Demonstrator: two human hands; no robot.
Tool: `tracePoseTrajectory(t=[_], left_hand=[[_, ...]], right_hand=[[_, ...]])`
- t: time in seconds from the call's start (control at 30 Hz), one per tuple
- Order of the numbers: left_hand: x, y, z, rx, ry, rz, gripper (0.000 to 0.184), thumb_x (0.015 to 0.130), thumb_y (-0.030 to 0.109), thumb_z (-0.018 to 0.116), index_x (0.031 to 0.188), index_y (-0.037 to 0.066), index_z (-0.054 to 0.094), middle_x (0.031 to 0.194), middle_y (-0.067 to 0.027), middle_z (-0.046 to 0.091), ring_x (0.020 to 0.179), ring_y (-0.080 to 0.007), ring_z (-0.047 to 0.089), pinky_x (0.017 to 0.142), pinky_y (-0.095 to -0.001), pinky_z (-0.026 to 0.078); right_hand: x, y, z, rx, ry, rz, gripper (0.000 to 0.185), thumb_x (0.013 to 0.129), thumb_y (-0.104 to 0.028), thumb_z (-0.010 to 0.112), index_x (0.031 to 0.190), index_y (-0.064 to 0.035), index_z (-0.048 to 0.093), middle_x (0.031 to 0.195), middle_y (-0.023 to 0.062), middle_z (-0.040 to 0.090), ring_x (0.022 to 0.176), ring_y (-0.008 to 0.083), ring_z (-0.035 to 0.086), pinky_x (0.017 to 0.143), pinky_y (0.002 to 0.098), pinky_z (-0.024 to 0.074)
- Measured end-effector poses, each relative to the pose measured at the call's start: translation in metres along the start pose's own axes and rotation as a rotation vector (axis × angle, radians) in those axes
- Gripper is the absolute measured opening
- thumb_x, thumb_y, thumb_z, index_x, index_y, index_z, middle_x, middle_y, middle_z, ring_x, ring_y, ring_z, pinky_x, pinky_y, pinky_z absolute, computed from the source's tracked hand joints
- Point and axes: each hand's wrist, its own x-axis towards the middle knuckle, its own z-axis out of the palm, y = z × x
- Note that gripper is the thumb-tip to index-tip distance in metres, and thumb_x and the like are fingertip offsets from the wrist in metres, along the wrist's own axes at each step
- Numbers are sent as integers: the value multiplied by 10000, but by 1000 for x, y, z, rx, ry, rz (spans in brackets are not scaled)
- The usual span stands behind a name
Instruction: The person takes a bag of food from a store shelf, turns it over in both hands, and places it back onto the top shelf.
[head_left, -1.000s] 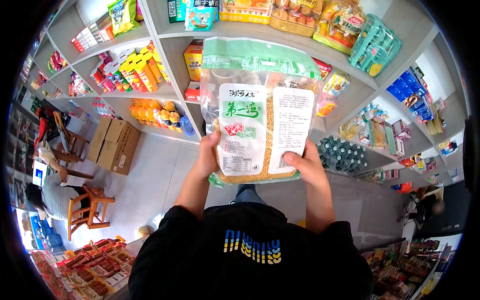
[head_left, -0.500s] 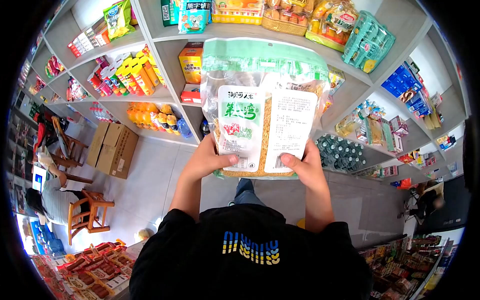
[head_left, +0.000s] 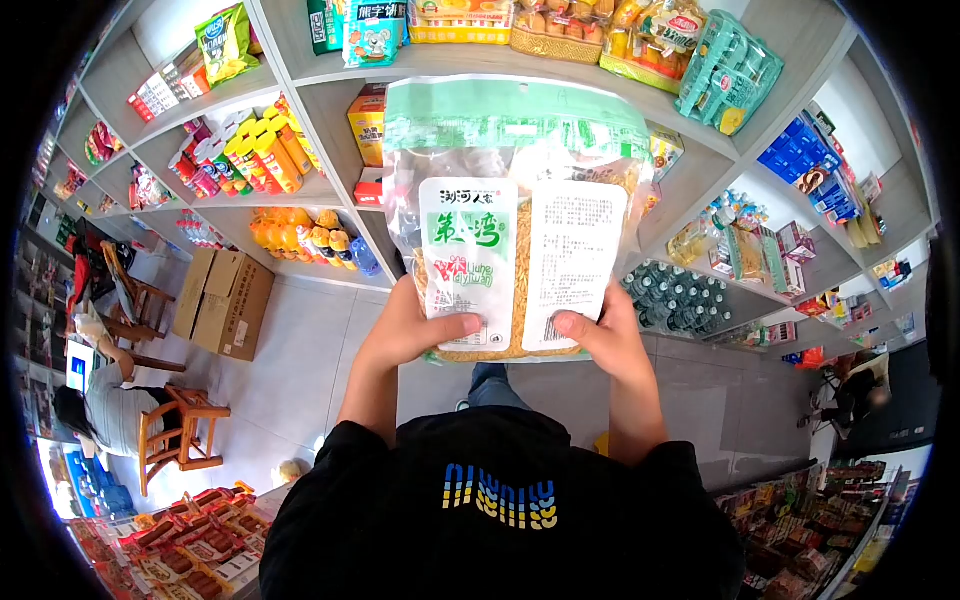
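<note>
A large clear plastic bag of brown grain-like snack (head_left: pixel 522 250), with a green top band and two white labels, is held up in front of the shelves. My left hand (head_left: pixel 415 325) grips its lower left corner, thumb laid across the front label. At the lower right corner my right hand (head_left: pixel 603 330) grips the bag likewise, its thumb near the barcode. The fingers of both hands are hidden behind the bag. Behind the bag's upper left edge stands a yellow box (head_left: pixel 368 128) in a shelf compartment.
Shelves hold packaged bread (head_left: pixel 655 45), orange drink bottles (head_left: pixel 285 232) and dark green bottles (head_left: pixel 675 295). A cardboard box (head_left: pixel 225 300) stands on the floor at left, near a wooden chair (head_left: pixel 185 430) with a seated person (head_left: pixel 115 400). Packaged sausages (head_left: pixel 190 540) lie at lower left.
The bag has shifted slightly left and tilted a little in both hands. The shelves have also slid slightly left in view. Both hands keep their grip.
</note>
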Motion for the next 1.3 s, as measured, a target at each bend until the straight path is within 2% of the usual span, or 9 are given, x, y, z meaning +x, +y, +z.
tracePoseTrajectory(t=[0.4,0.5,0.57,0.6,0.67,0.8,1.13,1.23,1.3], left_hand=[[4,-4,8,-33,34,29,450,681,162,666,1032,-63,497,941,-130,585,838,-164,562,735,-292,451],[6,-4,11,31,73,29,412,745,196,613,1033,-72,493,913,-120,589,807,-154,561,710,-288,452],[6,-1,18,50,154,40,393,832,276,491,995,-80,516,858,-111,596,768,-132,557,676,-263,442],[7,-3,17,49,158,36,393,832,276,491,995,-80,516,858,-111,596,768,-132,557,676,-263,442],[11,-8,14,-4,176,-33,447,882,318,356,946,-81,545,819,-106,598,740,-119,553,652,-247,429],[15,-5,19,-34,192,-113,484,895,325,299,884,-77,569,782,-102,598,703,-121,547,637,-240,417],[19,-10,16,33,192,-123,514,896,357,295,773,-49,584,638,-38,548,573,-75,458,511,-219,335],[21,-3,27,-31,281,-106,521,895,376,295,777,-42,583,637,-30,546,560,-70,451,497,-214,328],[22,-16,12,4,242,-122,523,893,384,296,795,-41,585,670,-39,562,583,-74,471,514,-212,344]], right_hand=[[0,0,-5,1,33,14,493,744,-104,637,1151,23,390,1048,72,533,934,121,493,793,264,409],[-1,3,-9,2,39,9,495,752,-127,631,1155,24,387,1050,73,532,939,120,490,797,267,405],[-2,7,-14,12,37,6,501,760,-144,625,1164,23,381,1058,74,528,943,124,490,804,267,400],[-3,9,-16,13,35,12,501,760,-144,625,1164,23,381,1058,74,528,943,124,490,804,267,400],[-3,11,-19,55,62,39,512,765,-157,621,1175,25,374,1067,79,524,947,129,491,810,268,397],[-3,13,-24,80,89,63,524,764,-171,621,1179,29,371,1073,86,521,949,134,492,814,270,396],[0,12,-28,96,114,128,559,748,-222,631,1171,41,376,1076,94,521,951,146,500,823,276,395],[2,9,-26,101,113,133,546,751,-204,625,1171,41,377,1076,94,520,955,146,498,825,276,394],[3,7,-23,105,120,134,538,753,-192,620,1171,42,377,1076,93,520,958,145,496,826,277,392]])
